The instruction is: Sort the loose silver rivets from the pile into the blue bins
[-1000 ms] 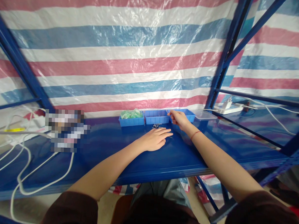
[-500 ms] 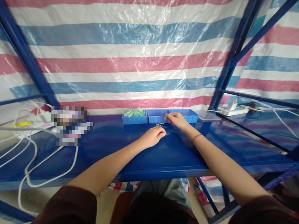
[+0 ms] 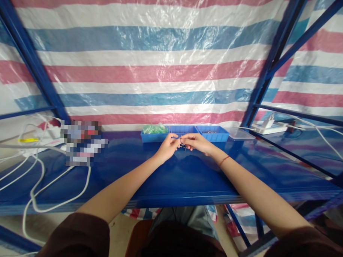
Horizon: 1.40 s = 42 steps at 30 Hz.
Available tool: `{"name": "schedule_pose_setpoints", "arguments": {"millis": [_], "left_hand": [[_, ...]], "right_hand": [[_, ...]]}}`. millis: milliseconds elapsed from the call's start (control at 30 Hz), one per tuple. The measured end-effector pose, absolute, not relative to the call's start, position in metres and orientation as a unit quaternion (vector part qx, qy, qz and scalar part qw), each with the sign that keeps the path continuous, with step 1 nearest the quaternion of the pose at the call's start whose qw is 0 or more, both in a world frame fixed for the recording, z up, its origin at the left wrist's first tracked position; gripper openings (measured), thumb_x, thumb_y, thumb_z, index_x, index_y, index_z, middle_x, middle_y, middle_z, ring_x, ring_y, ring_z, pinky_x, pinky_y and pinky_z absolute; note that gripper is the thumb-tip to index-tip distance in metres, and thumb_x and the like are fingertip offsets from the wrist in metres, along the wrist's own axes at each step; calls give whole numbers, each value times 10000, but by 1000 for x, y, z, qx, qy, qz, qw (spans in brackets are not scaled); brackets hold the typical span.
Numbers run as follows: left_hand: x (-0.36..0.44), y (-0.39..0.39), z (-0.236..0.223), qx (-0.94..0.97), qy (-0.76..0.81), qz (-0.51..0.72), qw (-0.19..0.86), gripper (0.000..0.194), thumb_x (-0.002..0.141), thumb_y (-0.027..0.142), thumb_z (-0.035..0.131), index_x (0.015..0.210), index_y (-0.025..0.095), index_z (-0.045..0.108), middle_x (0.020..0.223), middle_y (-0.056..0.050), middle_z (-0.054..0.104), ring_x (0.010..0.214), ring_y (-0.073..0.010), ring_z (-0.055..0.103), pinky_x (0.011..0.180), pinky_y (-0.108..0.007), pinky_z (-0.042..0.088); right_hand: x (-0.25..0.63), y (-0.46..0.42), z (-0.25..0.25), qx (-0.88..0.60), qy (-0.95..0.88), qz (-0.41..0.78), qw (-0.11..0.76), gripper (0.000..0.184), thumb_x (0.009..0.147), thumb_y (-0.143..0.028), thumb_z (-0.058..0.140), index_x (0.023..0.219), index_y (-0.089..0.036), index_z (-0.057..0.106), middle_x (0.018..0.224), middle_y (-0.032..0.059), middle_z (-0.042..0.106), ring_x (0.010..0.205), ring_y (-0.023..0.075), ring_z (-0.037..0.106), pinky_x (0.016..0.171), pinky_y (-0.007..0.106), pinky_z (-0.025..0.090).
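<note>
My left hand (image 3: 168, 146) and my right hand (image 3: 197, 141) meet fingertip to fingertip above the blue shelf (image 3: 186, 177), just in front of three small blue bins. Both pinch a small metal part (image 3: 182, 139) between them; it is too small to name. A little heap of small dark metal pieces (image 3: 183, 145) lies on the shelf right under the fingers. The left bin (image 3: 154, 137) holds green bagged items, the middle bin (image 3: 185, 128) sits behind my hands, and the right bin (image 3: 212, 133) holds small metal parts.
A clear plastic lid or tray (image 3: 240, 134) lies right of the bins. A white power strip (image 3: 268, 128) with cables sits on the right-hand shelf. White cables (image 3: 40, 184) loop over the shelf's left side beside a blurred patch (image 3: 82, 142). A striped tarpaulin (image 3: 151, 68) hangs behind.
My left hand lifted off the shelf and closed. My right hand drew back from the right bin, and both met in a pinch over the loose metal pieces.
</note>
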<state>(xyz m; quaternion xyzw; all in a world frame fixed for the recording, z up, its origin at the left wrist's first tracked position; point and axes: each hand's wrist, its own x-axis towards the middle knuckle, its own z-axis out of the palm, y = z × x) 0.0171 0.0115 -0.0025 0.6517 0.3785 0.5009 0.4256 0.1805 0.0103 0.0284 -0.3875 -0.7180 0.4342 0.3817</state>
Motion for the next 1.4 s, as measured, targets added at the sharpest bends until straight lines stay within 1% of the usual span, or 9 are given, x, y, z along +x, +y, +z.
{"name": "schedule_pose_setpoints", "arguments": {"millis": [167,433,633,733,933,1100,1267,1333,1400], "left_hand": [[18,10,0,641,379,499,442,157,835,234,555,937,176,451,714,21,586,668,-82,575,605,-195,442],[17,6,5,628,376,496,468,161,819,270,570,918,179,482,771,4,606,719,-94,579,610,-194,435],[18,0,11,665,394,466,430,159,797,294,570,880,159,578,873,-26,638,824,-133,572,676,-226,426],[18,3,9,686,377,469,410,170,787,307,574,856,152,585,835,-22,630,797,-133,562,709,-246,433],[15,12,3,679,370,514,371,164,755,293,615,831,159,561,817,-14,599,751,-117,544,693,-239,439],[15,11,5,674,361,539,353,147,736,253,630,806,161,540,787,9,581,737,-103,547,748,-241,438],[14,12,5,678,363,544,336,133,763,268,607,810,162,541,774,-1,587,768,-123,561,780,-262,445],[14,14,4,685,360,542,329,138,776,274,594,832,160,541,792,-8,592,776,-125,567,794,-269,446],[14,15,2,694,365,534,315,188,781,284,595,911,160,539,834,-16,599,779,-125,573,802,-277,447]], "right_hand": [[179,10,29,-372,-712,439,402,367,663,-456,690,860,-147,680,594,-28,561,506,63,433,483,211,354],[181,14,26,-348,-710,429,436,338,688,-443,684,860,-152,689,587,-21,573,501,67,428,476,213,346],[180,12,28,-356,-702,414,457,359,650,-448,710,846,-147,688,568,-22,561,491,69,423,467,220,342],[181,13,28,-351,-705,405,464,357,652,-444,706,853,-150,690,580,-18,569,492,69,421,470,224,341],[182,14,28,-371,-701,381,475,312,656,-415,690,840,-163,687,551,-29,533,500,81,416,475,229,338],[183,14,30,-388,-709,367,461,310,654,-408,669,825,-150,682,581,-19,546,512,80,419,478,225,337],[184,15,28,-378,-761,355,390,290,680,-408,642,760,-131,679,618,-7,565,539,76,441,494,219,345],[183,14,26,-375,-767,368,367,274,683,-400,638,739,-134,672,595,-15,551,530,76,449,492,217,352],[181,15,26,-384,-748,391,374,260,689,-392,631,753,-142,667,580,-21,536,520,78,455,483,215,357]]}}
